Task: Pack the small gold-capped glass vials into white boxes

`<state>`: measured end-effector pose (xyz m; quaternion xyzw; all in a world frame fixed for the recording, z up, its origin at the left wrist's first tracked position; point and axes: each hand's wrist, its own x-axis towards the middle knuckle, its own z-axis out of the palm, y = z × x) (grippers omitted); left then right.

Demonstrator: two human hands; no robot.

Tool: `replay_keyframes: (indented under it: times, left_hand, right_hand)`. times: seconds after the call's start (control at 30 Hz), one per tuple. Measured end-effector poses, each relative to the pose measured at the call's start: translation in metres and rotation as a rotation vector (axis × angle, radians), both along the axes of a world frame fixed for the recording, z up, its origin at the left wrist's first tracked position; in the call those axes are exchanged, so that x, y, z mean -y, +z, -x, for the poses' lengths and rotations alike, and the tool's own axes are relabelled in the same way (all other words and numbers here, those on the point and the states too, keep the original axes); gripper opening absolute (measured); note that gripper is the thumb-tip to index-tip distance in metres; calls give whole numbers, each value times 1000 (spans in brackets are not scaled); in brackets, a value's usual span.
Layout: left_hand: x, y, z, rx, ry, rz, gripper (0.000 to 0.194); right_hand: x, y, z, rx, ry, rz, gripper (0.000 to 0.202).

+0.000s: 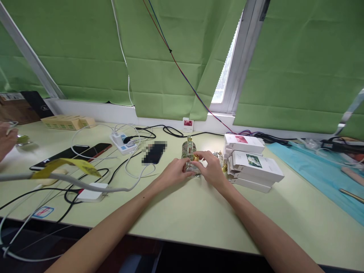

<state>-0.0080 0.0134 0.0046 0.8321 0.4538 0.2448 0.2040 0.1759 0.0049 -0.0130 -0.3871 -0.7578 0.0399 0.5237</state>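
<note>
Near the middle of the table, both of my hands meet at a small clear glass bottle [195, 173]. My left hand [178, 170] is closed, its thumb and fingers around the bottle's left side. From the right, my right hand [212, 168] pinches the bottle's gold-coloured top [196, 157]. Just behind stand more glass bottles [186, 148] with gold tops, partly covered by my fingers. Some further gold and glass pieces [218, 155] show beyond my right hand, too small to make out fully.
White boxes [256, 167] are stacked right of my hands, beside a blue sheet [318, 170]. On the left lie a phone [155, 152], a power strip [122, 143], tangled cables and a white adapter [92, 192]. At the far left another person's hand [7, 140] shows.
</note>
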Motion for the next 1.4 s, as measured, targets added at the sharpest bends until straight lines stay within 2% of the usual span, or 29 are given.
replay_keyframes:
  times: [0.33,0.6,0.97,1.4]
  left_hand:
    - [-1,-1,0,-5,-12,-8,23]
    - [3,4,-1,-4,1,6,23]
    - [2,2,0,-8,1,-12,24]
    - [4,6,1,-48,12,-25,23]
  right_hand:
    - [2,2,2,26,-77,-17,16]
    - [5,3,5,34,-119,36,19]
    - [7,4,6,9,-96,41,19]
    - [9,-1,4,15,-86,27,33]
